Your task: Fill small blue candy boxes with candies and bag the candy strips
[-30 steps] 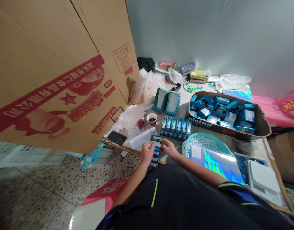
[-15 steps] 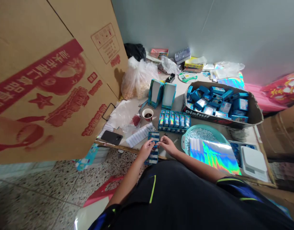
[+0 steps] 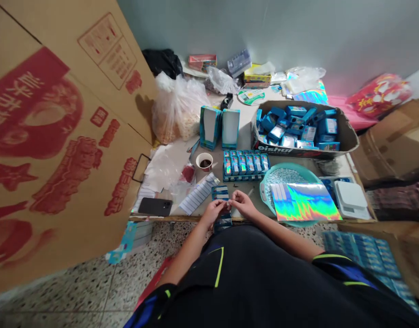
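At the table's front edge, my left hand (image 3: 214,212) and my right hand (image 3: 243,206) meet with fingertips pinched together. What they pinch is too small to make out. Beneath them lies a row of small blue boxes (image 3: 220,191) with pale strips on top, partly covered by my fingers and reaching down toward my shirt. Just beyond my right hand stands a tray packed with blue boxes (image 3: 246,165) bearing shiny labels. Right of that hand sits a turquoise basin (image 3: 291,172) of small pale pellets, with a shiny rainbow sheet (image 3: 303,201) across its front.
A torn carton (image 3: 346,130) full of blue boxes stands behind the basin. Left of my hands are a striped sticker sheet (image 3: 197,196), a paper cup (image 3: 204,162) of dark liquid and a phone (image 3: 155,207). A large cardboard box (image 3: 103,191) borders the left; a white scale (image 3: 351,199) sits right.
The camera view has shifted and turned, so the table sits differently in view. My hands remain together over the row of blue boxes, fingertips now closer to each other.
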Action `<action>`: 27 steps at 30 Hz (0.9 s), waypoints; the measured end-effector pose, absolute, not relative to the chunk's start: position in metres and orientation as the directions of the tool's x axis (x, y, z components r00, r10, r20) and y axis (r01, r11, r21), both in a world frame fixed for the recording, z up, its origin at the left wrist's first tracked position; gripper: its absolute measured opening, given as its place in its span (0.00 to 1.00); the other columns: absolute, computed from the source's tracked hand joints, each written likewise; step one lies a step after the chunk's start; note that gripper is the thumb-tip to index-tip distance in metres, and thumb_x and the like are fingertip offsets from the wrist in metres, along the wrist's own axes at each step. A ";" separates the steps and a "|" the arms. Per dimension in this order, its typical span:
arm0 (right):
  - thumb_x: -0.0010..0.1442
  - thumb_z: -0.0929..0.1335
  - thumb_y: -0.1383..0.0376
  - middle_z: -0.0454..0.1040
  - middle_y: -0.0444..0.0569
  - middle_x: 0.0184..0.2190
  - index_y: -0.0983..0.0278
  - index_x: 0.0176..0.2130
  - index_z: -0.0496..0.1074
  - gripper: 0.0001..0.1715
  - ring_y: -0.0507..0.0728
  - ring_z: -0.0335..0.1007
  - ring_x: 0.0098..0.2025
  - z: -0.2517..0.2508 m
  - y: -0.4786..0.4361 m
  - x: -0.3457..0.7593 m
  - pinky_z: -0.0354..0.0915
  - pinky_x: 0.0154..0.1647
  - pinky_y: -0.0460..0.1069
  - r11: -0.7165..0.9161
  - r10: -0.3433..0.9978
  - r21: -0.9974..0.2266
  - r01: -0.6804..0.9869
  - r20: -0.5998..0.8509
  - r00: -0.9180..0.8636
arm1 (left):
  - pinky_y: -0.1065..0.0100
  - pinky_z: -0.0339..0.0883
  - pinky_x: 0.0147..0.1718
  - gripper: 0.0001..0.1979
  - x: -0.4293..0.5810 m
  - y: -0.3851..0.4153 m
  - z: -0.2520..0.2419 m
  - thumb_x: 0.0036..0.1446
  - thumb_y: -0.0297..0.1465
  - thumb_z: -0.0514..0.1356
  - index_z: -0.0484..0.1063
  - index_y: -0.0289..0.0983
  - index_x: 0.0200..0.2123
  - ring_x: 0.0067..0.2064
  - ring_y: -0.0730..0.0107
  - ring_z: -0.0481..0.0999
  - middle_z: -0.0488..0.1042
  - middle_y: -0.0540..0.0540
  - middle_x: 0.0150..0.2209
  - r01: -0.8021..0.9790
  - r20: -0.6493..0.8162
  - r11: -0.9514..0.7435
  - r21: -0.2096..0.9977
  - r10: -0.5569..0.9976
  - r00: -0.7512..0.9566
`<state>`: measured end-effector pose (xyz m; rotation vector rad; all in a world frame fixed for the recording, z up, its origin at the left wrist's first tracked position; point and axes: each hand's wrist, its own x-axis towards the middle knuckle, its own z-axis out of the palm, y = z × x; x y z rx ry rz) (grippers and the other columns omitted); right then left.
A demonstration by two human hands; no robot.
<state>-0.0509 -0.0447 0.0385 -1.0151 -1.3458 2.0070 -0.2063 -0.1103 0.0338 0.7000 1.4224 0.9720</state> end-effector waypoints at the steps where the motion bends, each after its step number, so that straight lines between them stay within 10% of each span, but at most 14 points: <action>1: 0.53 0.72 0.45 0.70 0.40 0.24 0.57 0.32 0.56 0.27 0.56 0.72 0.28 0.037 -0.046 -0.051 0.68 0.36 0.53 -0.362 0.768 -0.932 0.000 -0.299 -0.566 | 0.56 0.76 0.42 0.31 -0.208 -0.109 0.033 0.52 0.59 0.62 0.78 0.34 0.35 0.36 0.59 0.81 0.81 0.41 0.32 -0.089 -0.469 0.461 0.883 0.876 -0.117; 13: 0.58 0.65 0.54 0.68 0.38 0.23 0.57 0.37 0.56 0.14 0.56 0.65 0.25 0.000 -0.048 -0.052 0.59 0.33 0.51 -0.238 0.901 -0.932 0.274 -0.317 -0.296 | 0.60 0.64 0.45 0.13 -0.224 -0.093 0.034 0.59 0.37 0.60 0.83 0.39 0.33 0.41 0.56 0.76 0.81 0.40 0.36 0.517 -0.294 0.360 0.777 0.933 -0.207; 27: 0.62 0.61 0.58 0.66 0.41 0.26 0.59 0.44 0.62 0.11 0.57 0.66 0.31 -0.055 -0.068 -0.067 0.64 0.38 0.51 -0.353 0.857 -0.860 0.368 -0.455 -0.243 | 0.64 0.65 0.36 0.22 -0.240 -0.095 0.000 0.46 0.39 0.71 0.72 0.36 0.42 0.32 0.62 0.74 0.72 0.50 0.27 0.430 -0.340 0.471 0.770 0.874 -0.348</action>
